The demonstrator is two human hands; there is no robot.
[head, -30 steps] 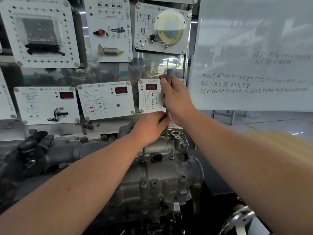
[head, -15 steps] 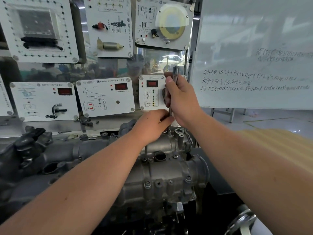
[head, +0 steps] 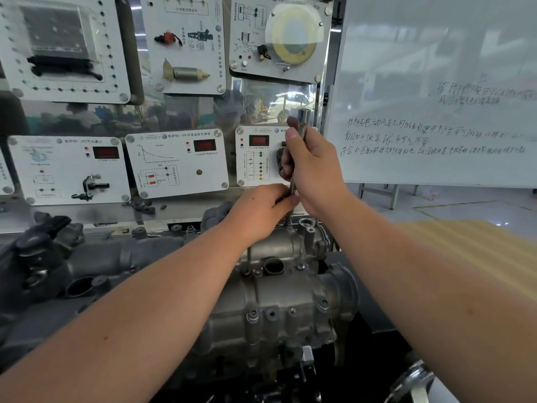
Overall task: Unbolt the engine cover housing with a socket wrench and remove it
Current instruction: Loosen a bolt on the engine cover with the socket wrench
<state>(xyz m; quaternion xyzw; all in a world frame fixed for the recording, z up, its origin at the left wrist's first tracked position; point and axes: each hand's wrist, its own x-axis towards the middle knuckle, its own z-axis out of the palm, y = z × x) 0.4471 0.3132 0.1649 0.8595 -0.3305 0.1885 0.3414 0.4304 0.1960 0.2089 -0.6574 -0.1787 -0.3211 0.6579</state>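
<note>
Since a second ago your right hand (head: 312, 167) has risen slightly, fingers wrapped round the slim, upright, bright steel socket wrench (head: 299, 146), thumb along its shaft. Your left hand (head: 261, 212) pinches the shaft's lower end just above the cast grey metal engine cover housing (head: 287, 289), rough and ribbed, which sits below both hands with several bolts showing. Behind stand three white instrument panels (head: 177, 162) and one glossy whiteboard (head: 436, 91).

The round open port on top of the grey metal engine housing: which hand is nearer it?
Left. The left hand sits just above the round open port, pinching the socket wrench's shaft. The right hand grips the tool higher up.
</note>
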